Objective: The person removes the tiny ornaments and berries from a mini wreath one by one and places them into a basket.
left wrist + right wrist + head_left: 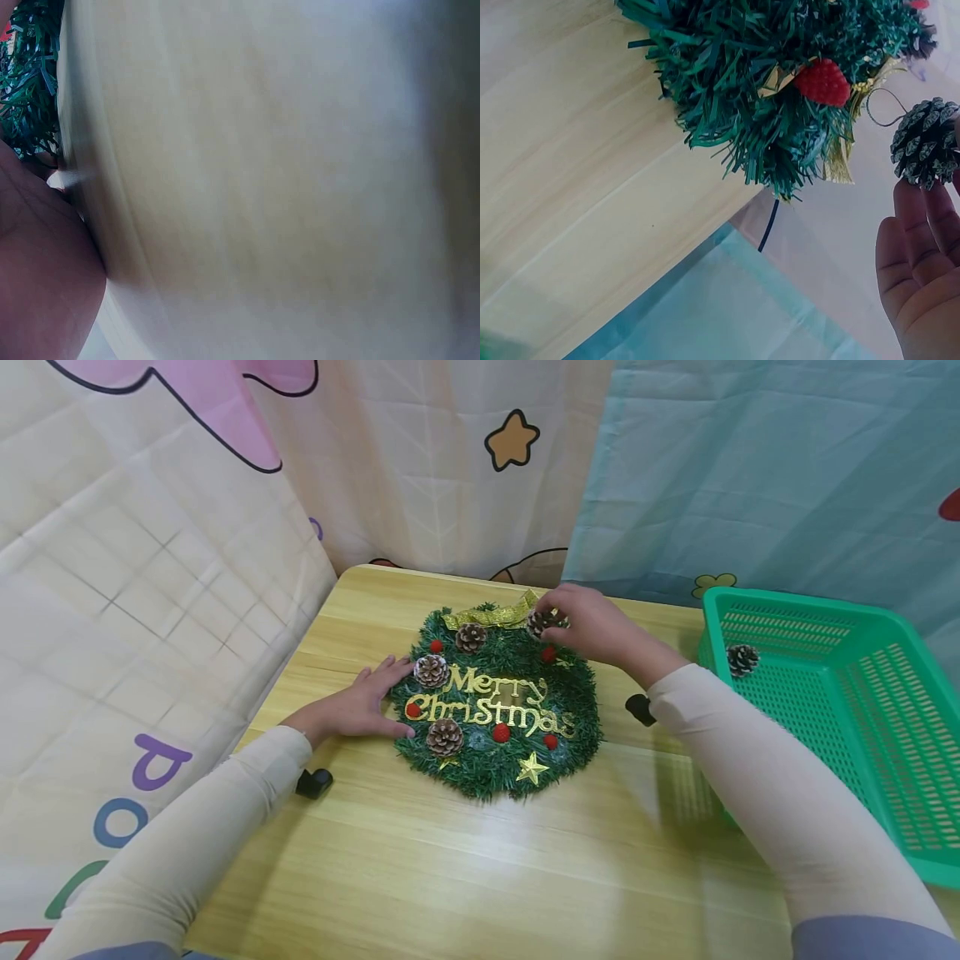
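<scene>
Head view looks down from above; wrist views close, sharing wreath (498, 702).

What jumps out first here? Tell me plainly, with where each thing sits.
The green Christmas wreath lying flat on the wooden table, with gold "Merry Christmas" lettering across its middle. The right hand holds a frosted pine cone at the wreath's upper right edge, while the left hand rests flat against its left side. At the right stands a green plastic basket with one more pine cone inside.
</scene>
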A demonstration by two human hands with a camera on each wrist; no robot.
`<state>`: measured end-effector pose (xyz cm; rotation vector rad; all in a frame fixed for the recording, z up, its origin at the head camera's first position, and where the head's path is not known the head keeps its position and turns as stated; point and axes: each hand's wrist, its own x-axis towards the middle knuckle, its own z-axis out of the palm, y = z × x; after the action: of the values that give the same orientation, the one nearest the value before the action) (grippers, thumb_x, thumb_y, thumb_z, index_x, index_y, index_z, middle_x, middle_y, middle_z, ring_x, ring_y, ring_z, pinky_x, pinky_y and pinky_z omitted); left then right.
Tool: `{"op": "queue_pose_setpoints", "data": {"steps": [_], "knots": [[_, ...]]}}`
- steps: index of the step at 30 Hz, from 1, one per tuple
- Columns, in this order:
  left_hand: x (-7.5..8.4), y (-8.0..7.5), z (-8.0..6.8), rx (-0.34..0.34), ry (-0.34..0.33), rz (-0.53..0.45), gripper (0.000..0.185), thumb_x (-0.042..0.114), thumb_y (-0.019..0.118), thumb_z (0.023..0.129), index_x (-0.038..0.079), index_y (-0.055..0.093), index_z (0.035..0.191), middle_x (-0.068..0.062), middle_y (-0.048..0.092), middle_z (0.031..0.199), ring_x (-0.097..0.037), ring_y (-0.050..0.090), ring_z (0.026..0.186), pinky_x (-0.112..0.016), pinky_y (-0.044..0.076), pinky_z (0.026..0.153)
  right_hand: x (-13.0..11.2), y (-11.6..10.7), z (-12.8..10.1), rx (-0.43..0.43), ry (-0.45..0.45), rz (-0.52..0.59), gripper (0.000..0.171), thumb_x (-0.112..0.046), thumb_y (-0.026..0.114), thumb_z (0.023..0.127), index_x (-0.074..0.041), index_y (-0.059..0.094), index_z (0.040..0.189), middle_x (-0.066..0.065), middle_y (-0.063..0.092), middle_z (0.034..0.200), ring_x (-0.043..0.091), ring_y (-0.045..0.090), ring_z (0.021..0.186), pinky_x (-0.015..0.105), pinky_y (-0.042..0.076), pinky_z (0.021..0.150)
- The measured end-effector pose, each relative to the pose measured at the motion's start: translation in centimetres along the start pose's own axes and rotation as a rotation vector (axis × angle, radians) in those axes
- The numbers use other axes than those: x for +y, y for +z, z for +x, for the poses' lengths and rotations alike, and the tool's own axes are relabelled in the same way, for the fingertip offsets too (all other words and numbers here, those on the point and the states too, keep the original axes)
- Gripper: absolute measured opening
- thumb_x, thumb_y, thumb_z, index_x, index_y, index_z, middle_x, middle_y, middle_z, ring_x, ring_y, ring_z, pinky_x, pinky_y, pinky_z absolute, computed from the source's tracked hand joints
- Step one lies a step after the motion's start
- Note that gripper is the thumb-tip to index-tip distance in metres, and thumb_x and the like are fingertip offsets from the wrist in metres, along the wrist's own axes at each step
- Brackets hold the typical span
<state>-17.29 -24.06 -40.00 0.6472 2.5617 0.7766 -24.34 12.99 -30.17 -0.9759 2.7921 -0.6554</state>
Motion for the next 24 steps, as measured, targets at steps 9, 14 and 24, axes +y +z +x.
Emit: {"op": "queue_pose_setpoints", "data": {"steps": [9,14,24], "knots": [[0.0,0.0,0.0,0.004,0.002,0.004,0.114,0.049,0.081,0.079,0.011,0.01,0.161,-0.006,0.0,0.167,-0.027,-0.01,0.151,-0.055,-0.01,0.117,0.7,-0.4,-0.5,0.03,-0.024,-0.011,0.031,-0.012,0.073,0.091,-0.001,0.063,0.119,0.013,0.06,0.118,0.028,0.062,0.103,0.045,0.049,0.09],[-0.1,0.0,0.0,0.006,0.001,0.006,0.114,0.049,0.08,0.079,0.011,0.01,0.161,-0.005,0.0,0.167,-0.026,-0.01,0.151,-0.054,-0.01,0.117,0.7,-0.8,-1.1,0.024,-0.028,-0.017,0.031,-0.012,0.072,0.092,-0.002,0.063,0.12,0.013,0.06,0.118,0.029,0.062,0.104,0.045,0.049,0.09],[0.2,-0.1,-0.2,-0.001,-0.005,-0.01,0.114,0.047,0.081,0.08,0.01,0.01,0.16,-0.006,-0.001,0.167,-0.027,-0.01,0.151,-0.055,-0.01,0.117,0.3,-1.7,-1.9,0.022,-0.026,-0.027,0.031,-0.013,0.073,0.091,-0.003,0.064,0.12,0.012,0.06,0.118,0.029,0.062,0.105,0.047,0.048,0.09]]}}
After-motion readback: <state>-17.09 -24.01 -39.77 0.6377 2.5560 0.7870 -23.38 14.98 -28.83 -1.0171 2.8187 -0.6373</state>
